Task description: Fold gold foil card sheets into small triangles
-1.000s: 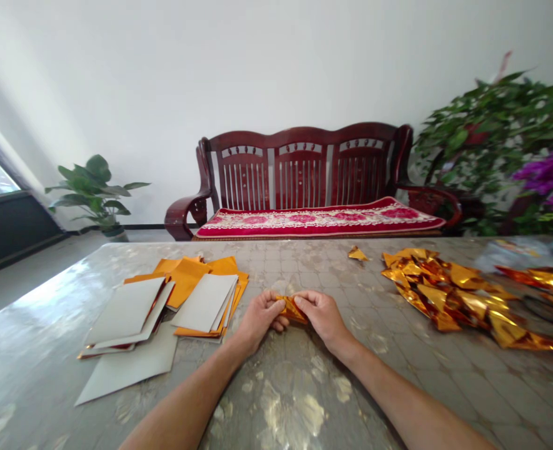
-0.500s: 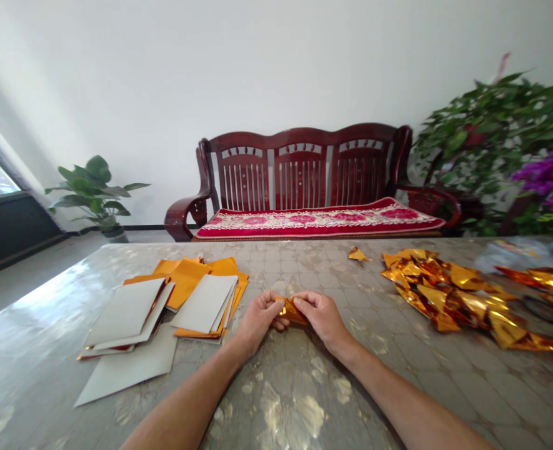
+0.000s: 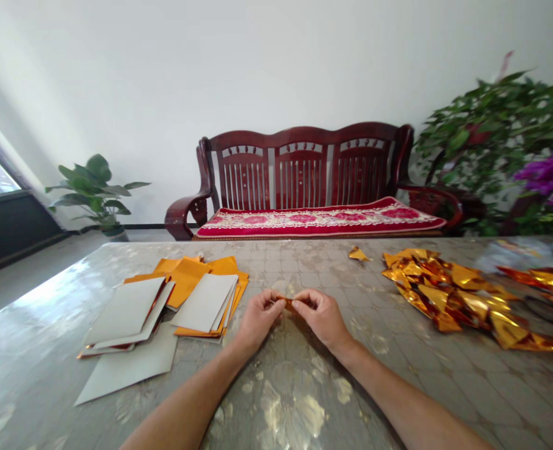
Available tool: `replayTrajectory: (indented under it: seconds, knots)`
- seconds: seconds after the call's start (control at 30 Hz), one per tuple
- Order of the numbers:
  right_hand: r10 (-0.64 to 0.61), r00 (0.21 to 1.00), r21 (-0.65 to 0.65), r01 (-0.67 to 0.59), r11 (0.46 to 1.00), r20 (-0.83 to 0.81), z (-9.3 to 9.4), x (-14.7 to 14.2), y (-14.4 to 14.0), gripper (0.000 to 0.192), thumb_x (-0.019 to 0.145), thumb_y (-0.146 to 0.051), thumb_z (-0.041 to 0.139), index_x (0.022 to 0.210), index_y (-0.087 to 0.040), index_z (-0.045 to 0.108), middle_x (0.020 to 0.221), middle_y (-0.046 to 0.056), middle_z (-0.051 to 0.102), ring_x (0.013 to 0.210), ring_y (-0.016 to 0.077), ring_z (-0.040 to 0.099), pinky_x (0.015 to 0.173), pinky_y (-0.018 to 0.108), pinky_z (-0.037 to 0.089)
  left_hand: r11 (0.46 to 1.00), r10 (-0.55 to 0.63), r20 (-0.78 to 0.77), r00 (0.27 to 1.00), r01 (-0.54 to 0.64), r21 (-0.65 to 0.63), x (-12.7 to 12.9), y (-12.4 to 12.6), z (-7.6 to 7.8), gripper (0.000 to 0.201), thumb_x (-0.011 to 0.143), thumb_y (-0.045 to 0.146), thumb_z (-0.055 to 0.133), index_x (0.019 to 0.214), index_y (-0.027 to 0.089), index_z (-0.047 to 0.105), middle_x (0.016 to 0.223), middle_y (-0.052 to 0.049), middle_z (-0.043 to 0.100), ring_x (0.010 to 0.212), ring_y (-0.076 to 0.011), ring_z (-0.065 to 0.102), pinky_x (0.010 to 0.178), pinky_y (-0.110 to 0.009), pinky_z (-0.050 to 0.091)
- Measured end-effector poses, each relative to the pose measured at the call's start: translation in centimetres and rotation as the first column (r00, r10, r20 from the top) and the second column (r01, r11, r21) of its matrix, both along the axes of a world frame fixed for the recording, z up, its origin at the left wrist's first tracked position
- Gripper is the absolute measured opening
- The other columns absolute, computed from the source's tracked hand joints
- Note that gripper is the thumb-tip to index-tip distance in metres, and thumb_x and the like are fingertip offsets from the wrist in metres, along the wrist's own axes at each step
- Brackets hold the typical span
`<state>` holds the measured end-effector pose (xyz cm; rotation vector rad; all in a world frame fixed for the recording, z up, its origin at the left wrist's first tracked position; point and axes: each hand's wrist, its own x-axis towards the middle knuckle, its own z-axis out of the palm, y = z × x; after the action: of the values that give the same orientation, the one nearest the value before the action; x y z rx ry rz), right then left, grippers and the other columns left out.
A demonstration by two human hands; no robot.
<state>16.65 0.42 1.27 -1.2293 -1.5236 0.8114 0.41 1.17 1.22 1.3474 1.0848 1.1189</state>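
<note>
A small folded piece of gold foil paper (image 3: 288, 304) is pinched between my two hands above the table. My left hand (image 3: 263, 315) grips its left end between thumb and fingers. At the right end, the thumb and fingertips of my right hand (image 3: 319, 315) are closed on it. Only a narrow orange-gold strip shows between the fingertips; the rest is hidden. To the left lie stacks of flat paper sheets (image 3: 205, 303), grey-white on one side and orange-gold on the other. A heap of folded gold foil pieces (image 3: 445, 287) lies to the right.
One small folded gold piece (image 3: 358, 254) lies apart near the table's far edge. Black-handled scissors (image 3: 545, 310) seem to lie at the right, partly covered by foil. Behind the patterned table (image 3: 285, 387) stands a dark red wooden bench (image 3: 299, 172), with potted plants (image 3: 95, 194) either side.
The foil paper has turned or been folded between my fingers, so its broad shiny face no longer shows, only a thin strip. Both hands stay in nearly the same place.
</note>
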Motion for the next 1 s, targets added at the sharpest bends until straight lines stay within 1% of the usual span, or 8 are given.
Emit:
replayTrajectory:
  seconds: [0.17,0.23,0.3,0.4,0.57,0.73,0.83,1.0]
  knots:
    - [-0.105,0.954,0.155,0.063,0.986,0.281,0.2,0.3,-0.4,0.011,0.079,-0.027,0.059,0.077,-0.021,0.067,0.075,0.002,0.07,0.073,0.0179,0.062,0.068,0.027,0.044,0.991,0.031,-0.063,0.998,-0.022,0.136,-0.1,0.4,-0.9,0.016,0.072,0.031,0.069,0.076,0.015,0.064,0.068,0.001,0.062,0.062,-0.0112,0.054,0.061,-0.021,0.042]
    - [-0.13,0.92,0.218,0.05,0.975,0.369,0.2,0.3,-0.5,0.009,0.08,-0.023,0.058,0.076,-0.022,0.066,0.077,0.002,0.068,0.077,0.0182,0.061,0.071,0.027,0.042,0.975,0.079,-0.167,0.983,-0.041,0.22,-0.3,0.4,-1.0,0.01,0.074,0.026,0.066,0.076,0.016,0.065,0.072,0.001,0.062,0.067,-0.0126,0.055,0.064,-0.022,0.042]
    - [-0.13,0.884,0.259,0.01,0.966,0.449,0.3,0.4,-0.7,0.009,0.079,-0.018,0.058,0.075,-0.022,0.064,0.077,0.002,0.067,0.079,0.0178,0.059,0.071,0.027,0.04,0.948,0.114,-0.295,0.949,-0.015,0.318,-0.5,0.3,-1.0,0.003,0.076,0.019,0.063,0.076,0.017,0.066,0.074,0.0,0.061,0.07,-0.0131,0.055,0.066,-0.022,0.042]
    - [-0.104,0.826,0.272,-0.061,0.96,0.553,0.4,0.4,-0.9,0.01,0.077,-0.014,0.059,0.074,-0.022,0.063,0.076,0.001,0.066,0.077,0.0173,0.056,0.068,0.027,0.038,0.911,0.129,-0.423,0.897,0.062,0.408,-0.8,0.0,-0.9,0.011,0.076,0.011,0.057,0.074,0.018,0.065,0.077,0.0,0.058,0.072,-0.0125,0.055,0.067,-0.021,0.041]
    - [-0.074,0.747,0.25,-0.127,0.96,0.661,0.2,0.2,-1.0,0.012,0.081,-0.014,0.06,0.075,-0.022,0.066,0.078,0.001,0.067,0.079,0.0172,0.055,0.071,0.027,0.037,0.914,0.128,-0.572,0.81,0.127,0.385,-1.0,-0.4,-0.8,0.014,0.078,0.01,0.054,0.077,0.02,0.064,0.083,0.0,0.055,0.072,-0.0115,0.053,0.066,-0.021,0.04]
    - [-0.056,0.668,0.232,-0.178,0.956,0.742,-0.1,0.2,-1.1,0.012,0.084,-0.016,0.061,0.076,-0.023,0.067,0.077,0.001,0.067,0.082,0.0176,0.055,0.074,0.029,0.036,0.92,0.118,-0.679,0.724,0.178,0.349,-1.2,-0.7,-0.4,0.016,0.08,0.01,0.053,0.073,0.02,0.063,0.081,-0.001,0.057,0.077,-0.0141,0.055,0.069,-0.022,0.039]
    - [-0.049,0.653,0.237,-0.202,0.95,0.756,0.0,0.2,-1.2,0.012,0.085,-0.019,0.061,0.076,-0.023,0.067,0.078,0.001,0.067,0.083,0.0177,0.055,0.075,0.029,0.036,0.91,0.096,-0.713,0.694,0.229,0.346,-1.4,-1.0,-0.1,0.019,0.08,0.01,0.051,0.074,0.02,0.065,0.083,-0.002,0.059,0.081,-0.0159,0.057,0.073,-0.024,0.041]
    - [-0.028,0.673,0.218,-0.2,0.955,0.739,0.2,0.2,-1.2,0.014,0.086,-0.021,0.06,0.076,-0.024,0.069,0.078,0.001,0.068,0.083,0.0173,0.056,0.075,0.029,0.036,0.904,0.07,-0.762,0.643,0.282,0.321,-1.6,-1.6,0.4,0.026,0.079,0.008,0.048,0.082,0.022,0.07,0.089,-0.004,0.063,0.086,-0.0172,0.06,0.078,-0.024,0.043]
